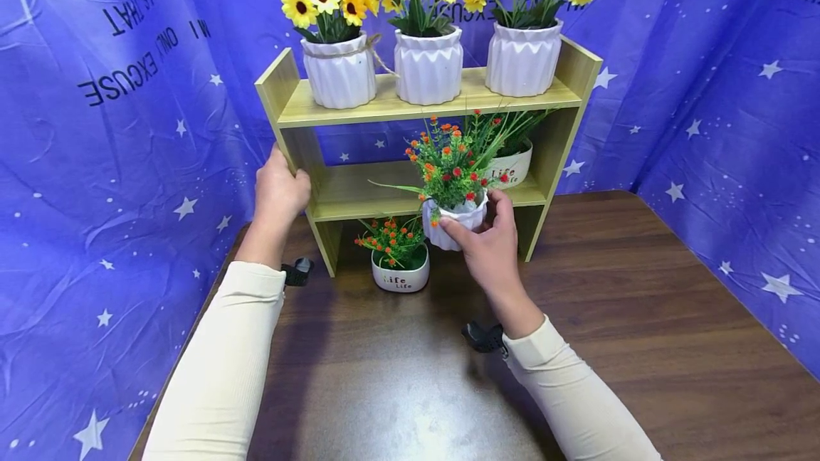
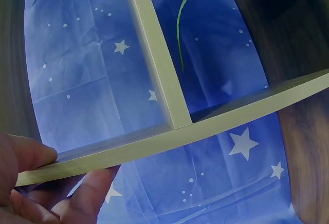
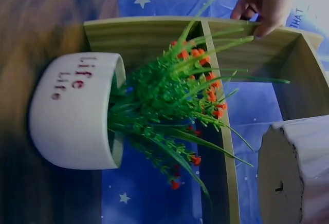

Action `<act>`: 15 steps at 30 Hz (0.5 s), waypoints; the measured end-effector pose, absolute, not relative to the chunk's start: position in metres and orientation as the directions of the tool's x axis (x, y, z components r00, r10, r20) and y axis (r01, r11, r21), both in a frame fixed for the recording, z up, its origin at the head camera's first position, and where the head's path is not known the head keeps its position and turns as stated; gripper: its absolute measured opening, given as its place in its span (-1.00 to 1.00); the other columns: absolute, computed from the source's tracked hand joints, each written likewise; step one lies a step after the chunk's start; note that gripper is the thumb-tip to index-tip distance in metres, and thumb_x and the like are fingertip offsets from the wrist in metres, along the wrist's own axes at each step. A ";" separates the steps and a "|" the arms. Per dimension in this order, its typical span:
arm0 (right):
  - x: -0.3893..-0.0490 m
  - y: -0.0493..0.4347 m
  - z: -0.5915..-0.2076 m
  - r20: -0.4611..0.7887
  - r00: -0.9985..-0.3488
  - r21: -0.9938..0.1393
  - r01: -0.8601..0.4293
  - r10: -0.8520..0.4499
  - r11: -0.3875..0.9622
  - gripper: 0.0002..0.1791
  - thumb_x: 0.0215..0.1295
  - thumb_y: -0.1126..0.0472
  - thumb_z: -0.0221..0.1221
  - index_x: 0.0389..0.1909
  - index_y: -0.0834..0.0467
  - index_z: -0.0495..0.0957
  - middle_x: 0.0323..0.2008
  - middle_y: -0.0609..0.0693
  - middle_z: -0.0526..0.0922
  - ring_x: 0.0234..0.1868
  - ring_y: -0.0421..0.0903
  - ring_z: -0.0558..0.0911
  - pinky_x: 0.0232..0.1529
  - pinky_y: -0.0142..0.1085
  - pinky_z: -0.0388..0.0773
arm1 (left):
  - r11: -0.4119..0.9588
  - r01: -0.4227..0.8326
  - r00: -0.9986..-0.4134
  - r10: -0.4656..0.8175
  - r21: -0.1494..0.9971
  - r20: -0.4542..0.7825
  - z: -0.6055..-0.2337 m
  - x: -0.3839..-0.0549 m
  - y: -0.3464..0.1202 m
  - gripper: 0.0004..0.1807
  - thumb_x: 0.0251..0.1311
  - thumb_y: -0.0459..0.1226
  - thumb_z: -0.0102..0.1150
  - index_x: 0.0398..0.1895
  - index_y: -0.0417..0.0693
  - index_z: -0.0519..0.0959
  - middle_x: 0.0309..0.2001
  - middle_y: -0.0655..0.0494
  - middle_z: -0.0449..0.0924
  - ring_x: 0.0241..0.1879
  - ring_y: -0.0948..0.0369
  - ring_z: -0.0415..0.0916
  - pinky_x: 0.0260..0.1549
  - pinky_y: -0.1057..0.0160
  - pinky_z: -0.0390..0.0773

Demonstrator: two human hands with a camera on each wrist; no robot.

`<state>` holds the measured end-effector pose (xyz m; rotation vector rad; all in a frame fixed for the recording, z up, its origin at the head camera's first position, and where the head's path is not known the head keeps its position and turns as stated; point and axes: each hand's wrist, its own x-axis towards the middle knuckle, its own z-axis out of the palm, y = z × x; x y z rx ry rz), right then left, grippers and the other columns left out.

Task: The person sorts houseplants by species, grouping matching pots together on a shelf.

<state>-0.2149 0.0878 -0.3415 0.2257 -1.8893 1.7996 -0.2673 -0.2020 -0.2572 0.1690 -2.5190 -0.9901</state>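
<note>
My left hand (image 1: 280, 185) grips the left side board of a wooden shelf (image 1: 359, 114), thumb on one face and fingers on the other in the left wrist view. My right hand (image 1: 490, 237) holds a white fluted flower pot (image 1: 453, 226) by its side, in front of the middle shelf board. Orange and red flowers with long green blades (image 1: 451, 162) rise from that pot. In the right wrist view its flat underside (image 3: 277, 183) shows a small hole. Below it, a white "Life" planter (image 1: 400, 277) with orange flowers stands at the bottom of the shelf.
Three white pots (image 1: 428, 66) of yellow flowers line the top board. Another "Life" planter (image 1: 512, 166) stands on the middle board at right, partly behind the held plant. The shelf stands on a dark wooden table (image 1: 615, 319), with a blue star-patterned curtain (image 1: 128, 183) around it.
</note>
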 end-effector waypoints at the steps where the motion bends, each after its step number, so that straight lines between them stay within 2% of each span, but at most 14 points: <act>1: -0.220 0.086 -0.339 0.471 -0.853 -0.882 -0.457 0.225 0.115 -0.22 0.00 0.29 0.49 0.22 0.28 0.28 -0.03 0.15 0.51 -0.16 -0.04 0.56 -0.24 -0.39 0.55 | 0.739 0.043 -0.901 -0.262 0.673 0.345 -0.257 -0.268 -0.202 -0.55 0.27 -0.38 -0.04 0.24 -0.20 0.33 0.10 -0.37 0.54 0.17 -0.30 0.42 0.13 -0.19 0.39; 10: -0.257 0.075 -0.333 0.438 -0.882 -0.896 -0.413 0.173 0.166 -0.16 0.04 0.17 0.49 0.28 0.28 0.26 0.02 0.17 0.51 -0.08 -0.02 0.53 -0.21 -0.26 0.55 | 0.753 0.067 -0.894 -0.246 0.655 0.375 -0.261 -0.268 -0.202 -0.60 0.25 -0.38 -0.02 0.17 -0.24 0.36 0.06 -0.38 0.56 0.14 -0.30 0.45 0.11 -0.16 0.42; 15: -0.268 0.070 -0.333 0.421 -0.891 -0.903 -0.394 0.171 0.172 -0.16 0.04 0.11 0.49 0.29 0.26 0.29 0.04 0.16 0.55 -0.02 -0.02 0.54 -0.08 -0.19 0.52 | 0.756 0.078 -0.887 -0.245 0.650 0.391 -0.260 -0.269 -0.202 -0.61 0.25 -0.37 -0.02 0.15 -0.24 0.37 0.04 -0.38 0.57 0.12 -0.30 0.47 0.09 -0.17 0.43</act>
